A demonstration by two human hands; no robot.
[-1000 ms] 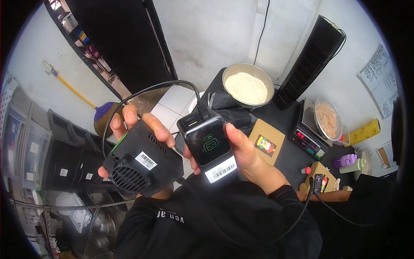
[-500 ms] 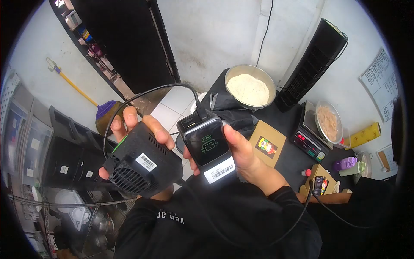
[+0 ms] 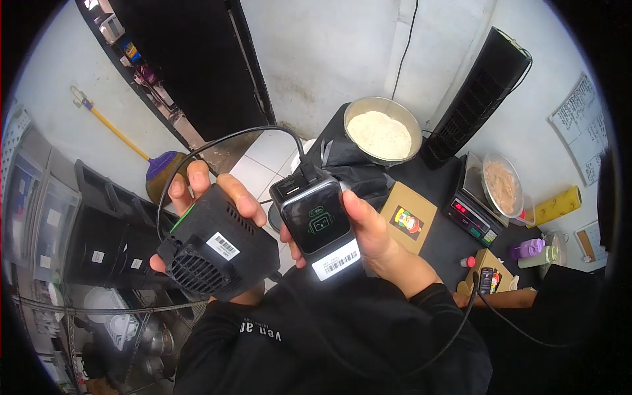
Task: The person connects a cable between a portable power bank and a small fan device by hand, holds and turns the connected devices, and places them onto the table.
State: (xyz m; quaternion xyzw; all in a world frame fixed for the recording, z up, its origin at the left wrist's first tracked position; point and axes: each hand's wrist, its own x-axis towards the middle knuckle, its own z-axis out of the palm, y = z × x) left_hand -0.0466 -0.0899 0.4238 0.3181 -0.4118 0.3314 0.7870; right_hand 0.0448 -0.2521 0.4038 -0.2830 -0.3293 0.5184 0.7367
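My left hand [image 3: 245,196] is wrapped round a black vented box [image 3: 227,247] with a round fan grille and a barcode label. In my right hand [image 3: 378,234] is a power bank [image 3: 318,220], its dark screen lit with green digits and a small green figure. A white barcode label is on its lower end. A black cable [image 3: 227,136] is plugged into the power bank's top and arches over to the left side of the vented box. Both devices are side by side in front of my chest, slightly apart.
On the black table stand a bowl of pale powder [image 3: 382,135], a brown box [image 3: 409,218], a digital scale [image 3: 471,220] bearing a bowl of pinkish food [image 3: 501,187], and bottles [image 3: 526,249]. Another person's forearm [image 3: 510,299] is at right. A broom [image 3: 118,131] leans left; black bins [image 3: 99,230] stand below.
Both hands keep their hold on the devices, nearly still. The view has shifted very slightly, and the other person's forearm at right has moved a little.
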